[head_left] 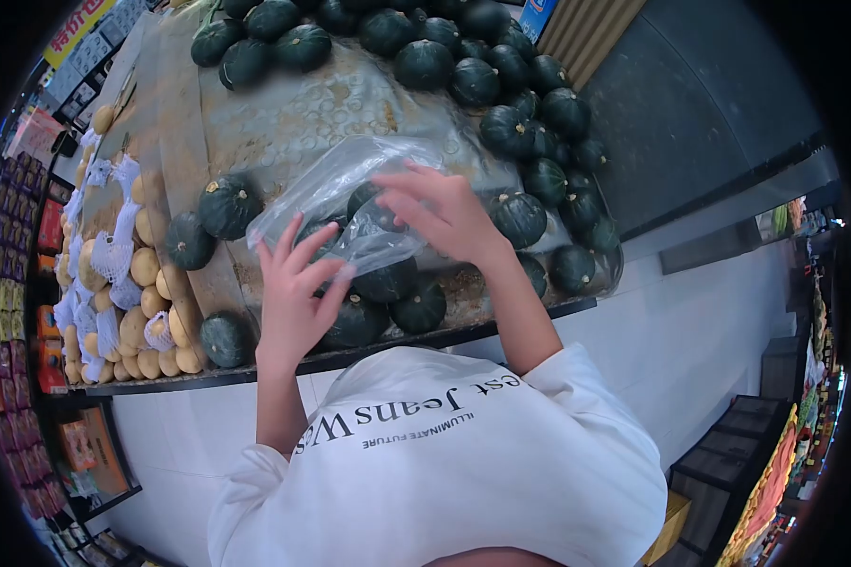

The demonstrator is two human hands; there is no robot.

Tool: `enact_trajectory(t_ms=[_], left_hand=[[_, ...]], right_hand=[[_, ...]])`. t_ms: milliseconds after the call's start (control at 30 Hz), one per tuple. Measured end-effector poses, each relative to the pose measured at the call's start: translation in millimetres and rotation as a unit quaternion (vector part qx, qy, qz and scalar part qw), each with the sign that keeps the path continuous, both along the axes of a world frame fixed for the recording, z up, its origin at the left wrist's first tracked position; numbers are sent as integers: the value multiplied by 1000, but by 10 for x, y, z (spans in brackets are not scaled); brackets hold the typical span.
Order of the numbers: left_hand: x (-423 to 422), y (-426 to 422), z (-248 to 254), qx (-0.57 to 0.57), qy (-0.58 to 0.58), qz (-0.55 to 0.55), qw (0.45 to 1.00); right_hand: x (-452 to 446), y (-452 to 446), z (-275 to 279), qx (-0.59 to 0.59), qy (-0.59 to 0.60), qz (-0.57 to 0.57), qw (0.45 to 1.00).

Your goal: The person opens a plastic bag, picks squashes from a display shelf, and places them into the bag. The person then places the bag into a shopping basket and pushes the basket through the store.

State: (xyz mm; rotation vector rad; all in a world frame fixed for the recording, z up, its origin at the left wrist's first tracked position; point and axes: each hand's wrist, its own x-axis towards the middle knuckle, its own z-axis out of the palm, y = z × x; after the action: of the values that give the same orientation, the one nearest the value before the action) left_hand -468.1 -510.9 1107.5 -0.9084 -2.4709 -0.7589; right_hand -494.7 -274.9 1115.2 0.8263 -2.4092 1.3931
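A clear plastic bag (350, 170) is stretched between my two hands above the display, its film lying over several dark green squashes. My left hand (298, 283) touches the bag's left side, with its fingers spread. At the bag's right side is my right hand (435, 208), its fingers bent toward the film; whether they pinch it is hard to tell. Through the plastic a green squash (364, 200) shows between the hands. Just below the bag sit more squashes (418, 307) near the front edge. Whether the bag holds anything cannot be made out.
Many green squashes (424, 64) are heaped along the back and right of the display. To the left lie yellow round produce (145, 266), some in white foam nets (113, 255). The display's dark front edge (482, 329) runs close to my shirt. Packaged goods stand at far left.
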Motion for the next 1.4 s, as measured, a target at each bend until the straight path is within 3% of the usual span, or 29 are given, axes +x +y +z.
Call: enact_trajectory(t_ms=[67, 167, 233, 300, 367, 433, 500, 600, 667, 767, 833, 900, 967, 1000, 1067, 1133, 1167, 1233, 1300, 1333, 1400], left_hand=[[101, 64, -28, 0, -19, -24, 1000], [124, 104, 71, 99, -4, -50, 994], [-18, 63, 192, 181, 28, -58, 981], [-194, 116, 338, 182, 73, -92, 976], [-272, 290, 347, 179, 108, -151, 966], [-111, 678, 202, 206, 74, -239, 946], [92, 1140, -67, 80, 63, -324, 941], [319, 1578, -444, 56, 18, -396, 917], [303, 1717, -583, 68, -18, -383, 921], [213, 1899, -745, 104, -154, -352, 917], [268, 1993, -946, 164, -342, -376, 845], [401, 2098, -1021, 245, -559, -373, 699], [578, 2251, -917, 305, -758, -327, 475], [629, 2278, -899, 345, -798, -337, 361], [605, 2386, -934, 327, -774, -292, 457], [579, 2364, -768, 344, -767, -287, 459], [561, 2343, -684, 352, -763, -281, 464], [537, 2421, -631, 329, -638, -408, 564], [570, 2580, -648, 259, -465, -513, 674], [684, 2688, -605, 220, -413, -536, 702], [930, 2964, -858, 103, -229, -614, 748]], right_hand=[[21, 79, -178, 58, 23, 4, 998], [146, -81, -170, -56, 45, -77, 994], [130, -255, -48, -187, -8, -107, 976], [55, -391, 88, -328, -65, -116, 935], [89, -437, 138, -474, -123, -101, 866], [353, -466, 161, -619, -235, -74, 746], [698, -321, -102, -710, -318, 27, 628], [1087, 167, -426, -771, -282, 39, 569], [1239, 413, -449, -812, -261, 34, 520], [1432, 696, -57, -728, -86, -59, 677], [1539, 820, -71, -611, 88, -134, 775], [1540, 836, -344, -406, 163, -254, 863], [1535, 780, -685, -135, 158, -359, 910], [1539, 738, -835, -68, 137, -370, 916], [1596, 676, -1101, 17, 109, -381, 918], [1709, 685, -1311, -18, 72, -412, 908], [1758, 699, -1405, -53, 50, -431, 899], [1845, 742, -1555, -233, -50, -466, 852], [1909, 830, -1676, -472, -140, -449, 746], [1953, 899, -1722, -618, -144, -374, 677], [2045, 1105, -1803, -862, -95, -156, 473]])
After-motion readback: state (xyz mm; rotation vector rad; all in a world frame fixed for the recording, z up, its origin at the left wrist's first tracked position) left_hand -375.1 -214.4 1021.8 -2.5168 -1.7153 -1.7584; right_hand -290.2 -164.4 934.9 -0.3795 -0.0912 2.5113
